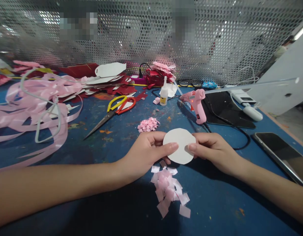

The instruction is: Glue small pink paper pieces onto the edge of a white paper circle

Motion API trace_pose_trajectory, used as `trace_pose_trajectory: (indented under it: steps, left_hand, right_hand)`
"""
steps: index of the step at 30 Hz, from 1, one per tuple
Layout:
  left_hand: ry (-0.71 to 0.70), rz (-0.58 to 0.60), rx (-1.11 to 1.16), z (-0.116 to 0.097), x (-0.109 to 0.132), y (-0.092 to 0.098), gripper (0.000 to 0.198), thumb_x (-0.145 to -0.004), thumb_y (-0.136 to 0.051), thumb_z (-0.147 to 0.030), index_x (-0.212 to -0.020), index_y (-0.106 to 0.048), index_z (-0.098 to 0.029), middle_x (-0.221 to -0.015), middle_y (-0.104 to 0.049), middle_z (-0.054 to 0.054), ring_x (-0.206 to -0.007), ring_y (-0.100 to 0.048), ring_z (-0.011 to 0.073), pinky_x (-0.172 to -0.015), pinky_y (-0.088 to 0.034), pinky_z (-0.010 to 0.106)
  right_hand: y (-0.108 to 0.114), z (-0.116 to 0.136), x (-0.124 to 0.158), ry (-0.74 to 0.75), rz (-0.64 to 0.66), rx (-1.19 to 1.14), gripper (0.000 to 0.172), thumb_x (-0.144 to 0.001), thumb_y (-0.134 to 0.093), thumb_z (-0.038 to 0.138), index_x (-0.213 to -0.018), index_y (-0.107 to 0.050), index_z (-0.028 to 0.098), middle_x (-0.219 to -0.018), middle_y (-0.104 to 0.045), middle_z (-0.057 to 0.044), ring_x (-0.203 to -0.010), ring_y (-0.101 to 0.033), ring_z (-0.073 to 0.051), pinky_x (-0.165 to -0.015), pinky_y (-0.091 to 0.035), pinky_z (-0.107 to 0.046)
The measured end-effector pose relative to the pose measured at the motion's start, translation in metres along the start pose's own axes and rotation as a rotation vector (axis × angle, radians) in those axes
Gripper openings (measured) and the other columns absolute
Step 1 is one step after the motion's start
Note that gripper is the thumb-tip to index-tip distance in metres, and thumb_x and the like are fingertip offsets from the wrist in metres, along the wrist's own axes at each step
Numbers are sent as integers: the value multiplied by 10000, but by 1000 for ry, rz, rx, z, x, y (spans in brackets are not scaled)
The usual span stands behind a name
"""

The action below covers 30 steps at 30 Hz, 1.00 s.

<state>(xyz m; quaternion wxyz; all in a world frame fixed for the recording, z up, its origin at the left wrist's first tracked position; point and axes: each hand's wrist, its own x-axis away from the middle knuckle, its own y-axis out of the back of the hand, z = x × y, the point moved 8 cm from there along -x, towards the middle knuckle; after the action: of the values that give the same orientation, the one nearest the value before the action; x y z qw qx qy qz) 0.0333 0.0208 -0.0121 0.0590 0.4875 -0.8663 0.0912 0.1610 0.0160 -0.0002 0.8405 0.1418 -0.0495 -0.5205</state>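
Note:
A round white paper disc [181,154] is held up between both hands, above the blue table. My left hand [151,149] pinches its left side, thumb on the face and fingers behind. My right hand [212,149] grips the right edge the same way. Below the disc lies a loose pile of small pink ribbon squares [167,186]. Just beyond my left hand sits a small cluster of pink ribbon pieces [148,125]. A pink hot glue gun [198,105] stands behind my right hand, its small light glowing red.
Scissors [114,111] with yellow and red handles lie at the left, near tangled pink ribbon [40,98]. A small glue bottle [163,93] stands at the back. Red and white scraps [109,80] are piled by the perforated metal screen [146,36]. A phone [284,154] lies right.

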Motion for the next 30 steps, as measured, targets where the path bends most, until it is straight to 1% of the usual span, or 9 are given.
trace_pose_trajectory:
  steps: [3,9,11,13,15,17,22,26,30]
  left_hand:
    - [6,-2,1,-1,0,-1,244,-739,-728,-330,-858,-699,-118,-683,-658,25,-557,-550,95,-496,-449,186]
    - [-10,4,29,1,-2,2,269,-791,-687,-371,-910,-689,-129,-673,-649,13,-556,-565,87,-488,-452,174]
    - [-32,-6,67,1,-3,4,254,-804,-680,-354,-923,-690,-130,-689,-659,14,-555,-570,79,-502,-471,175]
    - [-46,-12,96,0,-3,4,228,-807,-683,-322,-922,-693,-126,-698,-667,16,-550,-575,71,-517,-488,174]
    - [-38,-10,101,1,-3,4,218,-798,-695,-304,-920,-695,-123,-702,-673,17,-545,-579,68,-513,-494,171]
    - [-28,-5,86,2,-2,4,233,-795,-699,-316,-929,-699,-126,-716,-680,21,-541,-580,66,-502,-494,167]
    - [-38,1,59,2,-1,5,274,-798,-692,-373,-929,-706,-133,-750,-690,36,-564,-588,69,-504,-498,164]
    - [-45,-7,61,3,-2,6,270,-796,-695,-375,-920,-703,-136,-742,-687,29,-556,-585,63,-502,-496,156]
    - [-61,-6,89,1,-3,5,225,-807,-689,-333,-920,-706,-139,-728,-689,18,-553,-592,57,-517,-503,146]
  right_hand:
    - [1,0,1,-3,-13,19,400,-857,-564,417,-553,-476,173,-576,-406,36,-558,-353,-85,-512,-282,-236]
    - [1,-1,1,-5,-32,17,443,-871,-538,436,-543,-398,175,-577,-349,40,-541,-306,-79,-496,-269,-236]
    - [4,1,1,22,-64,-15,440,-879,-535,428,-543,-407,175,-551,-367,44,-525,-313,-74,-488,-268,-230]
    - [6,0,0,31,-89,-67,362,-871,-560,402,-598,-490,175,-547,-401,49,-514,-334,-69,-479,-267,-223]
    - [7,-2,-1,7,-93,-133,240,-846,-602,377,-715,-577,178,-567,-435,52,-506,-350,-63,-468,-262,-216]
    - [8,-5,-2,-22,-97,-201,202,-817,-640,369,-768,-595,179,-570,-438,58,-493,-344,-57,-456,-249,-212]
    - [9,-7,-4,-40,-112,-276,268,-776,-683,379,-690,-531,175,-550,-401,67,-485,-308,-52,-446,-221,-210]
    - [6,-8,-4,-34,-88,-271,263,-810,-653,363,-702,-502,178,-568,-397,70,-497,-311,-50,-452,-222,-205]
    - [4,-9,-3,-45,-69,-263,263,-842,-615,369,-715,-476,185,-556,-388,78,-493,-319,-49,-451,-232,-198]
